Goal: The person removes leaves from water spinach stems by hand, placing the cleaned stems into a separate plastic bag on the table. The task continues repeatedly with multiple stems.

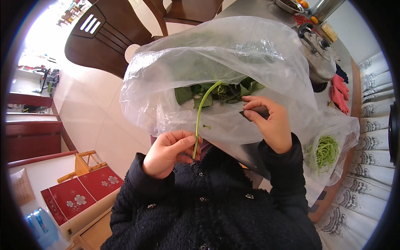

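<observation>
My left hand (171, 152) grips the lower end of a long green stem (201, 109), which curves up and away toward the open mouth of a large clear plastic bag (215, 59). Dark green leaves (184, 93) lie in that opening, partly under the film. My right hand (270, 120), to the right of the stem, pinches a small flat dark object (261, 111), perhaps a blade; its kind is not clear. A small green scrap (207, 127) rests on the plastic between the hands. Thin green stems (327, 153) form a pile in a smaller plastic bag at the right.
A lidded metal pot (318, 57) stands beyond the bag at the right, near pink gloves (340, 92) and a metal bowl (289, 5). Wooden chairs (106, 34) stand at the far side and upper left. A patterned white curtain (370, 131) hangs along the right edge.
</observation>
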The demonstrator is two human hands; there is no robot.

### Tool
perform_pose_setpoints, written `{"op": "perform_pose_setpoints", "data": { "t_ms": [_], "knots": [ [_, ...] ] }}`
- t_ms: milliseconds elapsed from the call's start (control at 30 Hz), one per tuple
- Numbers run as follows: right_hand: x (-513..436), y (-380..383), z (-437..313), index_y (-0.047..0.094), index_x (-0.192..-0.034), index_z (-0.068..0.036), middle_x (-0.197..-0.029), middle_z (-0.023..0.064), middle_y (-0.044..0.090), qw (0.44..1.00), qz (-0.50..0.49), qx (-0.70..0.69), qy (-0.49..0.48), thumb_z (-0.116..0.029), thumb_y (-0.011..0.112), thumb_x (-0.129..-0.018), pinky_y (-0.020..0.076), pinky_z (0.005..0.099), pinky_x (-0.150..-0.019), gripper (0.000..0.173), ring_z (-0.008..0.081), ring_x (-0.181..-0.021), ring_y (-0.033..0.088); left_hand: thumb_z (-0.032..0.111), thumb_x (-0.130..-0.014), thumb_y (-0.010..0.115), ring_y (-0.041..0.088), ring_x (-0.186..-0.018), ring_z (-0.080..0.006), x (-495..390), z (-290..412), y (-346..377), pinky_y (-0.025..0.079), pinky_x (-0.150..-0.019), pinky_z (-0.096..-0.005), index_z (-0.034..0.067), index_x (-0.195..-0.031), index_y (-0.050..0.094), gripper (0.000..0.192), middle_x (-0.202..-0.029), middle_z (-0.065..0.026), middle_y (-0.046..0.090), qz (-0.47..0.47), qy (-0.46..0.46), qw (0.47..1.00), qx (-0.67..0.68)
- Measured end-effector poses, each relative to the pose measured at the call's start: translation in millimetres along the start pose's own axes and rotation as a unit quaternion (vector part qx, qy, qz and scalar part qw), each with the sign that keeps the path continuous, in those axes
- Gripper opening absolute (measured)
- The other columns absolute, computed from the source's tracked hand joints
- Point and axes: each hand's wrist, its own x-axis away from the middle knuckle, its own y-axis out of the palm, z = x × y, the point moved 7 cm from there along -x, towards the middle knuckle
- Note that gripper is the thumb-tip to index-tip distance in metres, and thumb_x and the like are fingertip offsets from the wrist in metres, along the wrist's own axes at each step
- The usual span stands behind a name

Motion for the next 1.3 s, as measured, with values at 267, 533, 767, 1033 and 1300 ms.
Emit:
{"op": "perform_pose_setpoints", "data": {
  "t_ms": [267, 533, 767, 1033, 1300],
  "knots": [
    [37, 55, -45, 0.066, -0.086, -0.005, -0.106, 0.0150, 0.065, 0.930, -0.150, 0.210, -0.262, -0.002, 0.069, -0.072, 0.0512, 0.0337, -0.077, 0.014, 0.0346, -0.092, 0.063, 0.007, -0.089, 0.060, 0.064, -0.069, -0.0131, 8, 33, 8, 0.051, -0.061, -0.0249, -0.001, -0.099, 0.060, 0.013, -0.112, -0.0083, 0.060, 0.096, 0.267, 0.912, -0.298],
    [13, 44, -7, 0.063, -0.087, 0.000, -0.084, 0.0067, 0.066, 0.988, -0.151, -0.007, 0.014, -0.001, 0.064, -0.082, 0.0493, 0.0264, -0.070, 0.005, 0.0150, -0.080, 0.063, 0.006, -0.087, 0.057, 0.064, -0.067, -0.0317, -11, 54, 14, 0.051, -0.061, -0.0380, 0.003, -0.097, 0.055, 0.011, -0.102, -0.0168, 0.063, 0.184, 0.363, 0.679, -0.611],
    [-2, 23, 8, 0.063, -0.090, 0.002, -0.078, 0.0049, 0.065, 0.976, -0.194, -0.070, 0.075, -0.003, 0.066, -0.081, 0.0488, 0.0260, -0.066, 0.011, 0.0098, -0.074, 0.061, 0.016, -0.092, 0.052, 0.062, -0.068, -0.0378, 7, 58, 14, 0.049, -0.060, -0.0442, 0.005, -0.102, 0.049, 0.015, -0.074, -0.0170, 0.064, 0.242, 0.321, 0.676, -0.618],
    [6, -6, 10, 0.062, -0.090, 0.003, -0.079, 0.0059, 0.066, 0.983, -0.153, -0.025, 0.099, -0.001, 0.063, -0.083, 0.0477, 0.0237, -0.066, 0.008, 0.0104, -0.073, 0.061, 0.007, -0.097, 0.044, 0.063, -0.064, -0.0190, 10, 67, 4, 0.047, -0.060, -0.0300, -0.002, -0.102, 0.049, 0.011, -0.077, -0.0145, 0.068, 0.216, 0.289, 0.764, -0.535],
    [25, -15, -17, 0.064, -0.093, 0.000, -0.104, 0.0137, 0.068, 0.956, -0.105, -0.269, 0.042, -0.005, 0.070, -0.082, 0.0514, 0.0250, -0.071, 0.013, 0.0138, -0.085, 0.064, 0.005, -0.096, 0.046, 0.060, -0.067, -0.0138, 16, 44, 31, 0.049, -0.063, -0.0268, -0.002, -0.100, 0.054, 0.011, -0.083, -0.0084, 0.067, 0.014, 0.256, 0.893, -0.370]
  ]
}}
